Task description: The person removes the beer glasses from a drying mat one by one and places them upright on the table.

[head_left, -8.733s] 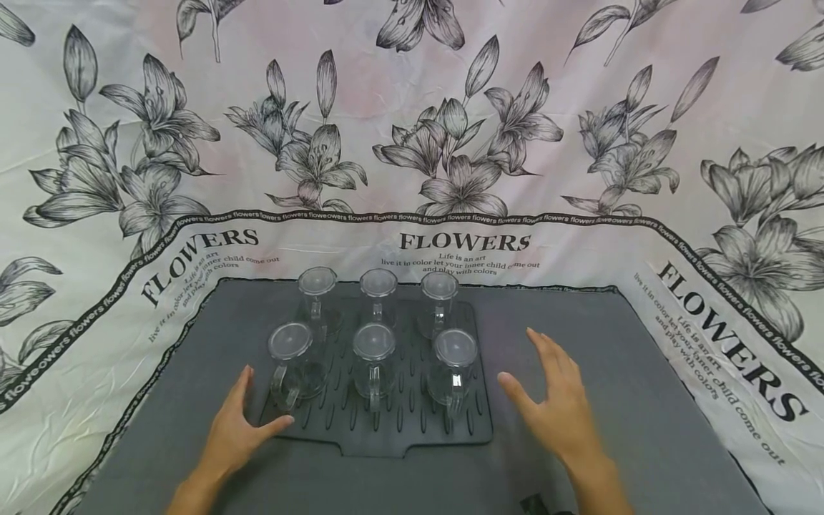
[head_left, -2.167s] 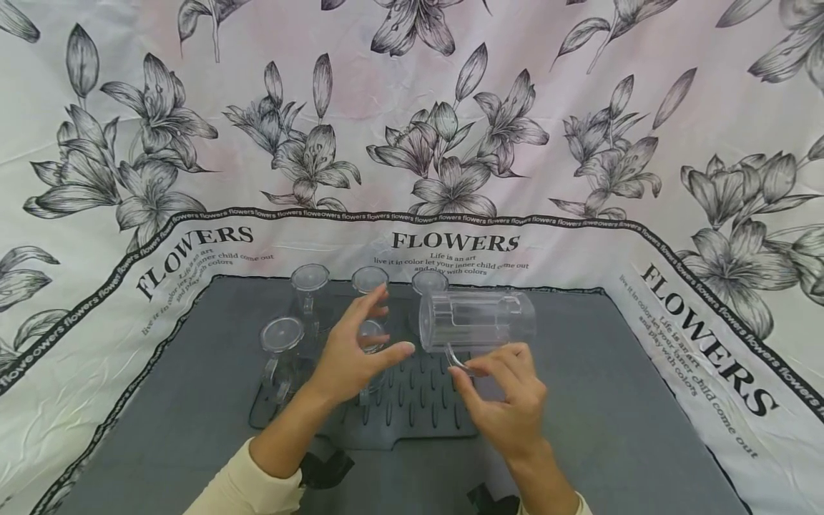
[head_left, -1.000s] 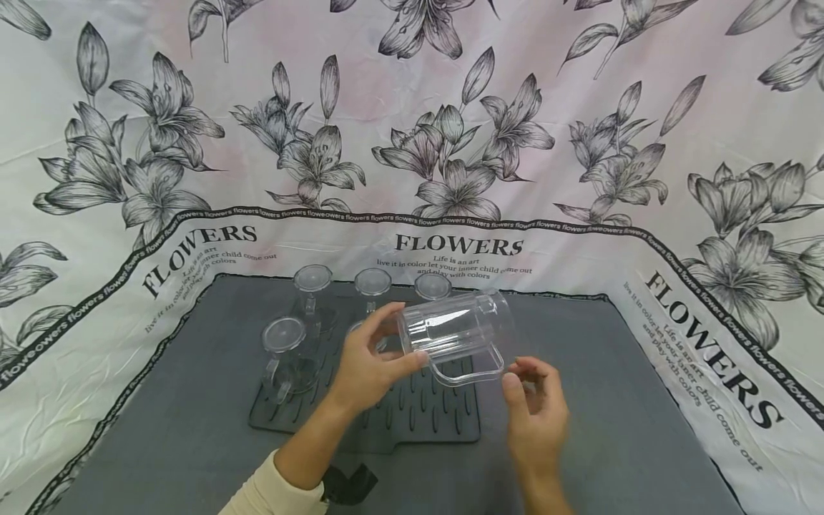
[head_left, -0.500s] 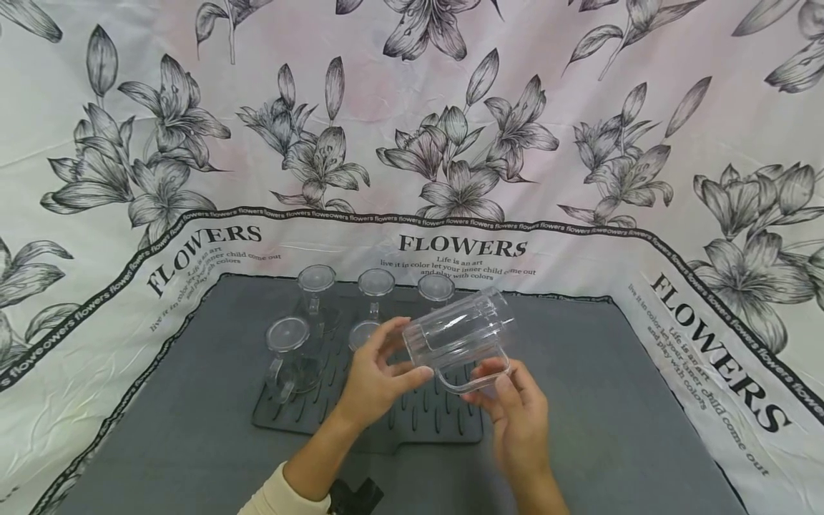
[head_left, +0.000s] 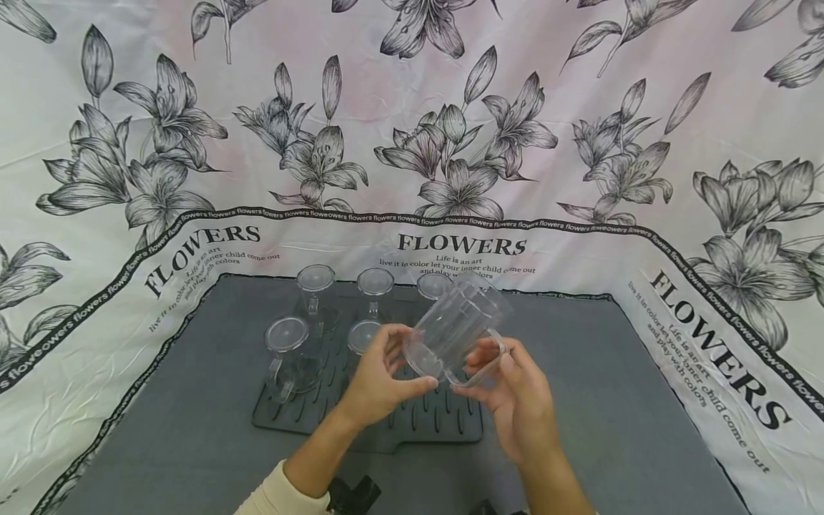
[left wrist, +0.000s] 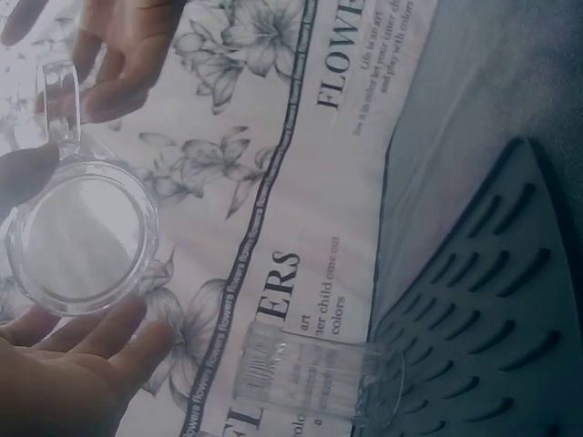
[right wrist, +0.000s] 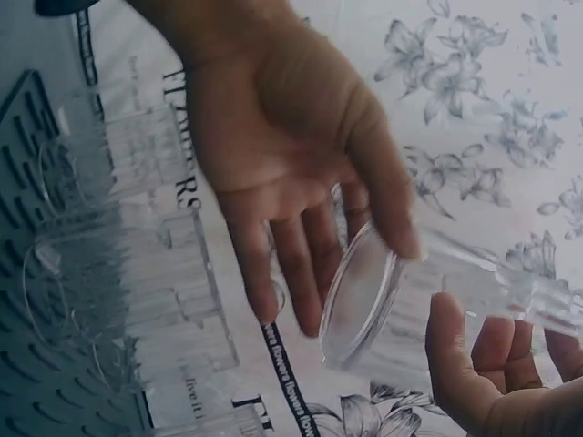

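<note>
Dark mat (head_left: 428,429) with other mugs (head_left: 287,335) is partly hidden behind one clear mug (head_left: 453,325), pinched by left hand (head_left: 378,386) and right hand (head_left: 523,400).

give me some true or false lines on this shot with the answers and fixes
1. The held mug is tilted. True.
2. Only the left hand touches it. False: the right hand is on it too.
3. Five other mugs stand on the mat. True.
4. The mat is bright red. False: it is dark grey.
5. The cloth behind is plain. False: it is printed with flowers and words.
</note>
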{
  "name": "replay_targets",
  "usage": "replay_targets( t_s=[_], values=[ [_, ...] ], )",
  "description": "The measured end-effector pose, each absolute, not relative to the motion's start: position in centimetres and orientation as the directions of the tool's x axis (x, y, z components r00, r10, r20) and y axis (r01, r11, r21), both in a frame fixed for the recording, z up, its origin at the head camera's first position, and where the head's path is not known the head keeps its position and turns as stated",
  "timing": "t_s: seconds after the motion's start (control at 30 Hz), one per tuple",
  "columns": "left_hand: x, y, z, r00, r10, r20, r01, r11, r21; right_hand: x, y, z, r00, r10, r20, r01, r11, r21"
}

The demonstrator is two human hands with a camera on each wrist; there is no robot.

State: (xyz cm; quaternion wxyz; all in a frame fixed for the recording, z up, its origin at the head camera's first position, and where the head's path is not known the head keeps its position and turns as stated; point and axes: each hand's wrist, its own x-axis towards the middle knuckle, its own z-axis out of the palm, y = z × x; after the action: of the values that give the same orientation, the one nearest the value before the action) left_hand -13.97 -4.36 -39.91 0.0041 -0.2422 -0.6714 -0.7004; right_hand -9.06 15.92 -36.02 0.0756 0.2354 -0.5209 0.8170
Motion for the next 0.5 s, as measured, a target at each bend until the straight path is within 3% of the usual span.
replay_targets(
  t_s=[0.5],
  values=[
    [-14.1,-2.8,-41.6,-0.908,0.253,0.335,0.343,-0.012,0.939,-8.5,15.3,-35.0,-0.908,-0.161,0.388,-0.306,-0.380,-0.873]
  ],
)
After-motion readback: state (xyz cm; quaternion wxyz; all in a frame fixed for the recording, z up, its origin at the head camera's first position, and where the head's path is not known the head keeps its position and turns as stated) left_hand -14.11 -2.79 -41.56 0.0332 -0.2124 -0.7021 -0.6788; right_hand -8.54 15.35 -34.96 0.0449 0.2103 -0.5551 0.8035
